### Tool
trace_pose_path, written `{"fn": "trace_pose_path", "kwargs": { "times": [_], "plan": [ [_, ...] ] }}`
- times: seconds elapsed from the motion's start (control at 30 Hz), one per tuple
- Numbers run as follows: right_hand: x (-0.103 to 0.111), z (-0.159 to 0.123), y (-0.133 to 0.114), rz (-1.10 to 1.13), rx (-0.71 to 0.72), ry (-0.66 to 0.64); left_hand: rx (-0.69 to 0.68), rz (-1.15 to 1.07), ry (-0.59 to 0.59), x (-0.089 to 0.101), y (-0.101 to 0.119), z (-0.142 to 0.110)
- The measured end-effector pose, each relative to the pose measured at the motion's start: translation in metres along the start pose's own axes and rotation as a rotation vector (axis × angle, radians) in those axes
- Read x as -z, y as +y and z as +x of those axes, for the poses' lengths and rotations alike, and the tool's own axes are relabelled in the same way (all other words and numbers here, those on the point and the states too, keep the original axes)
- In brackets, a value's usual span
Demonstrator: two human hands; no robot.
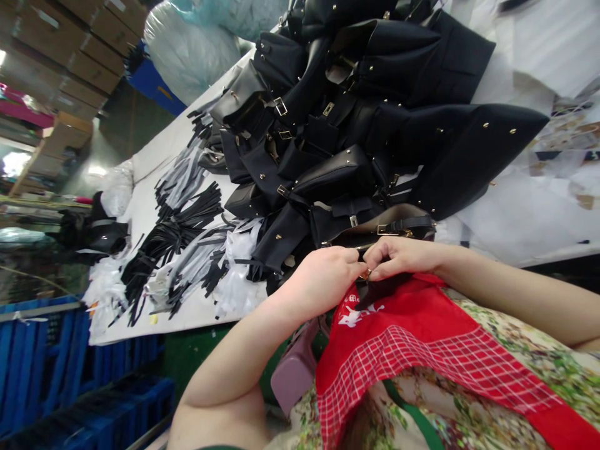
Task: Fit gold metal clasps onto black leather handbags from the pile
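At the near edge of the table my left hand [323,272] and my right hand [400,255] meet, fingertips almost touching. Both are closed in a pinch around a small gold-coloured metal fitting [365,274]; its exact kind is too small to make out. Dark material shows beneath the fingers, partly hidden by them and my red apron [412,306]. Just beyond the hands lies a black handbag [344,219] with a gold clasp. A black strap with a gold buckle [382,229] is close to my right hand.
Black handbags [337,172] with gold hardware are heaped across the white table [187,319]. Bundles of black straps [173,234] and grey strips lie to the left, near white plastic wrapping [239,275]. A mauve bag [294,369] hangs below the edge. Blue racks [42,350] stand lower left.
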State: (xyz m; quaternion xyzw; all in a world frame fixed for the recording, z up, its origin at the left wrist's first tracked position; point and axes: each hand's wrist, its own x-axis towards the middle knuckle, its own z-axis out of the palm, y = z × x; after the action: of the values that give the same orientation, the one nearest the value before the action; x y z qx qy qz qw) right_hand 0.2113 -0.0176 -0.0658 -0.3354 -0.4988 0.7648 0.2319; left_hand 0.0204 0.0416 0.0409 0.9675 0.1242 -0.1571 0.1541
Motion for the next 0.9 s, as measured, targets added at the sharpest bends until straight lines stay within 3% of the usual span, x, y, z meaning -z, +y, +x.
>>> {"fn": "trace_pose_path", "kwargs": {
  "times": [0.13, 0.43, 0.67, 0.8, 0.9],
  "plan": [
    [0.002, 0.001, 0.004, 0.042, 0.012, -0.088, -0.038, 0.072, -0.030, -0.003, 0.009, -0.001],
    [0.005, 0.004, 0.008, 0.065, 0.034, -0.133, -0.071, 0.230, 0.064, -0.017, 0.021, -0.007],
    [0.003, 0.003, 0.007, 0.041, 0.059, -0.158, 0.018, 0.164, 0.074, -0.022, 0.016, -0.002],
    [0.003, 0.003, 0.006, 0.026, 0.062, -0.114, 0.158, -0.084, 0.195, -0.030, 0.010, 0.000],
    [0.004, 0.002, 0.006, 0.029, 0.062, -0.092, 0.186, -0.051, 0.304, -0.036, 0.012, 0.000]
  ]
}}
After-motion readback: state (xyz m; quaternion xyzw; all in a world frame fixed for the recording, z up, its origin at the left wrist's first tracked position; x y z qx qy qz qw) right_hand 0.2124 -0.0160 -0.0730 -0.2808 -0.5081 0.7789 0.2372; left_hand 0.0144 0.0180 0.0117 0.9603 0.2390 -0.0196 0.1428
